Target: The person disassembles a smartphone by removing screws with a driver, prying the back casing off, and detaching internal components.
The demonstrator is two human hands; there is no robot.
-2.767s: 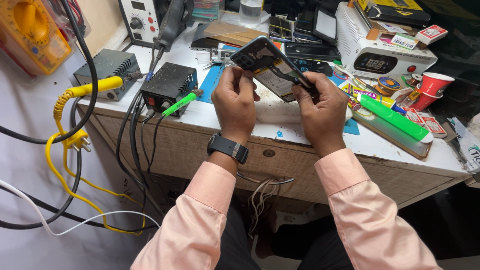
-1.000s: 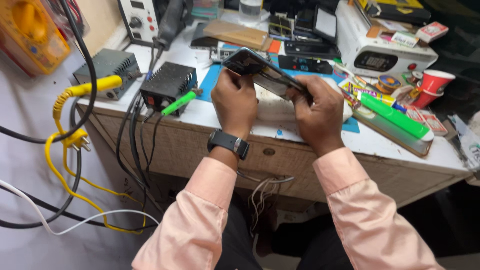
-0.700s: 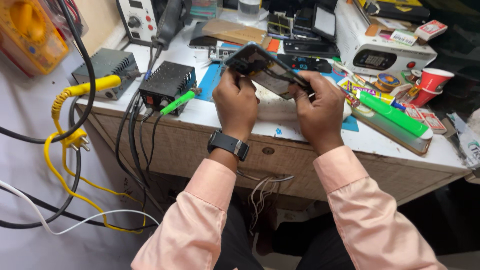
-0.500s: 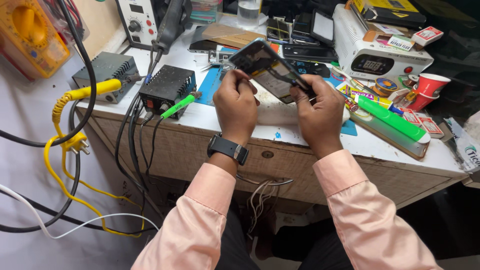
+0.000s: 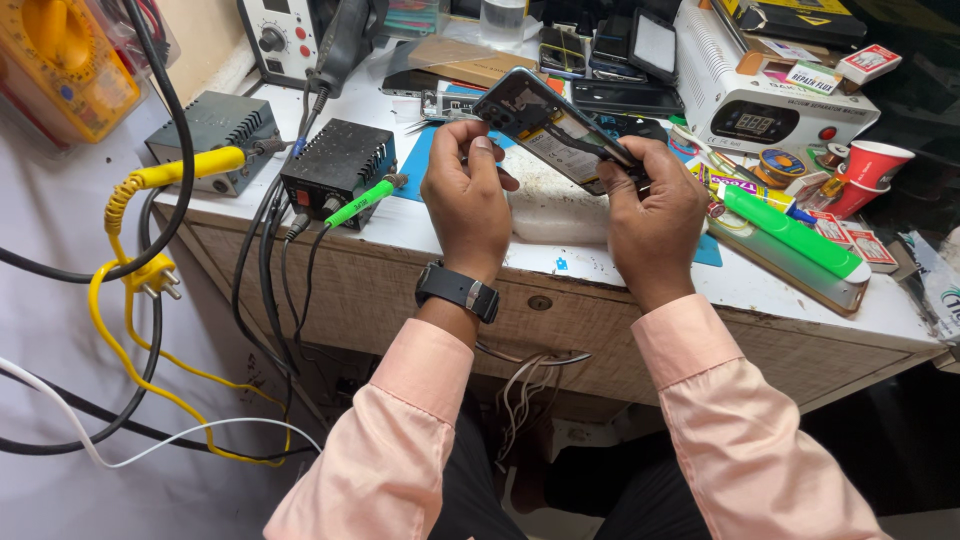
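Holding an opened smartphone (image 5: 553,128) above the workbench (image 5: 620,275), the person keeps it lifted and tilted toward the head camera, a position that, by the look of it, brings the exposed inside up where it can be seen. The left hand (image 5: 468,196) is curled closed around the phone's near-left edge, thumb pressed up against the side, a black wristwatch (image 5: 458,291) on the wrist. The right hand (image 5: 652,205) is also closed, pinching the phone's lower right end between thumb and fingers; a thin dark part shows at that grip, and whether it is a tool or a piece of the phone cannot be told. With a hand at each end, the phone appears steadied against twisting.

The phone sits at about 12 o'clock from the hands, over the middle of the bench and clear of its surface. Its back is off: a dark frame surrounds a pale battery-like block and darker boards, with a camera cluster at the upper left corner.

At 10 o'clock from the left hand stands a black box unit (image 5: 338,168) with a green plug (image 5: 358,202) in its front; farther out at 9 o'clock a yellow plug (image 5: 188,167) enters a grey unit (image 5: 212,130). At 3 o'clock from the right hand lie a green tube (image 5: 795,232) and, beyond it, a red paper cup (image 5: 876,165). A white machine with a small display (image 5: 770,105) stands at 1 o'clock.
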